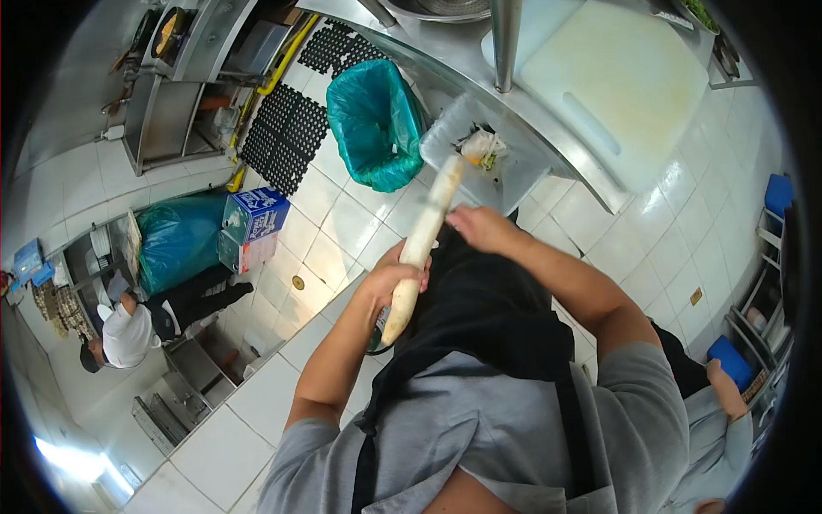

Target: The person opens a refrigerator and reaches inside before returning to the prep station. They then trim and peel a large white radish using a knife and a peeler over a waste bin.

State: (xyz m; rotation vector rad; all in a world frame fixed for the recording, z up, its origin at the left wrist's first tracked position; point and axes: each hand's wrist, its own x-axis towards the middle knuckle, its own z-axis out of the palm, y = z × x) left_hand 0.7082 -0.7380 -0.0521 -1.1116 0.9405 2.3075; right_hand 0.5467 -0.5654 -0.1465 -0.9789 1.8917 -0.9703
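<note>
A long, pale root vegetable (421,244) slants across the middle of the view, its upper end near a clear plastic bin (520,182). My left hand (396,276) is wrapped round its lower half. Close to the right side of its upper half is my right hand (476,228), with its fingers pressed together; whatever they grip is too small to make out. Food scraps (484,147) lie inside the clear bin. To the left of that bin stands a bin lined with a green bag (374,128).
A steel counter (591,171) with a white cutting board (621,73) is at the upper right. Black mats (282,133) and boxes (255,214) are on the left. One person (133,334) stands at far left; another person (715,428) is close by at lower right.
</note>
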